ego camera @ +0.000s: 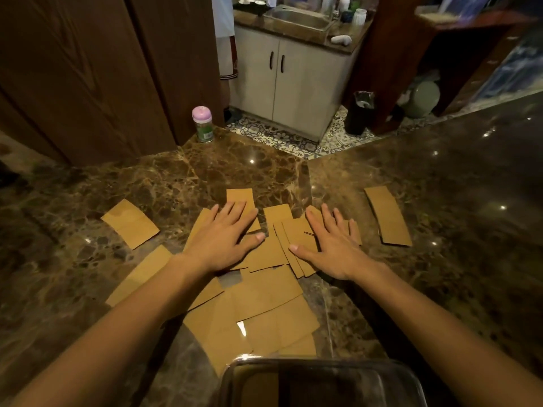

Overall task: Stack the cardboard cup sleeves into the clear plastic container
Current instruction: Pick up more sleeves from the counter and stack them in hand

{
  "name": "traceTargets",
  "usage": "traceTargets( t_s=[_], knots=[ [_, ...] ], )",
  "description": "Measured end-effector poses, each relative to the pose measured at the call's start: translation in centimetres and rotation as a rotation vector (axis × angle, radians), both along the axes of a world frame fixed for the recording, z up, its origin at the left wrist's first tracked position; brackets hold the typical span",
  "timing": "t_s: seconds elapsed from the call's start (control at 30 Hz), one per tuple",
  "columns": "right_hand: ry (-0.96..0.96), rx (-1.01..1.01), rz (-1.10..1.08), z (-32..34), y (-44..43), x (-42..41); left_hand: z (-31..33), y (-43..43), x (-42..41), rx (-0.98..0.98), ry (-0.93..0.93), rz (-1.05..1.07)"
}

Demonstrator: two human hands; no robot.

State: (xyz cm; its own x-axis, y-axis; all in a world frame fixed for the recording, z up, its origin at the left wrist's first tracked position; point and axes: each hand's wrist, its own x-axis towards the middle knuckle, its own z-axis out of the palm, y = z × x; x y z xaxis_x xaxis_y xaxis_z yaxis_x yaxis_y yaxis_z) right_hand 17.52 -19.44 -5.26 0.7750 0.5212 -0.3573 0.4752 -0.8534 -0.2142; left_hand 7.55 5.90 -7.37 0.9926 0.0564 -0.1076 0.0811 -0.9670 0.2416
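Cardboard cup sleeves strewn on marble counter under left hand and right hand, fingers flat.

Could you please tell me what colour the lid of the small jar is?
The jar lid is pink; head view.

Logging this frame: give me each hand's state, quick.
Left hand: open, fingers straight, resting on the cardboard sleeves, gripping nothing.
Right hand: open, likewise flat on the sleeves.

Home kitchen: steel sink, white cabinet, marble counter.
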Motion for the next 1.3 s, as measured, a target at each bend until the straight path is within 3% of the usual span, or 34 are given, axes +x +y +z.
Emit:
traceTargets(
  t_s=[0.3, 0.53, 0.8, 1.07, 1.2, 1.3],
  knots=[
    [0.032, -0.036, 0.036, 1.0, -0.3, -3.4, -0.5, -2.6, -3.1, -0.035, -0.089, 0.001],
    [-0.106, 0.096, -0.033, 2.3, -0.7, -3.1, -0.1, -2.8, -3.1, -0.081, -0.182, 0.043],
    [-0.086, 0.010, -0.125, 3.0, 1.2, -3.1, 0.7, -3.6, -3.1, -0.042, -0.314, 0.036],
    [0.068, 0.222, -0.283, 3.2, 2.0, -3.2, 2.1, -5.8, -3.0, -0.183, -0.313, 0.086],
    [0.129, 0.449, -0.390, 3.8, 0.4, -2.8, 3.2, -6.6, -3.1, -0.417, -0.331, 0.182],
    [0.295, 0.755, -0.446, 4.2, -0.8, -2.8, 4.6, -7.5, -3.4, -0.535, -0.342, 0.281]
  ],
)
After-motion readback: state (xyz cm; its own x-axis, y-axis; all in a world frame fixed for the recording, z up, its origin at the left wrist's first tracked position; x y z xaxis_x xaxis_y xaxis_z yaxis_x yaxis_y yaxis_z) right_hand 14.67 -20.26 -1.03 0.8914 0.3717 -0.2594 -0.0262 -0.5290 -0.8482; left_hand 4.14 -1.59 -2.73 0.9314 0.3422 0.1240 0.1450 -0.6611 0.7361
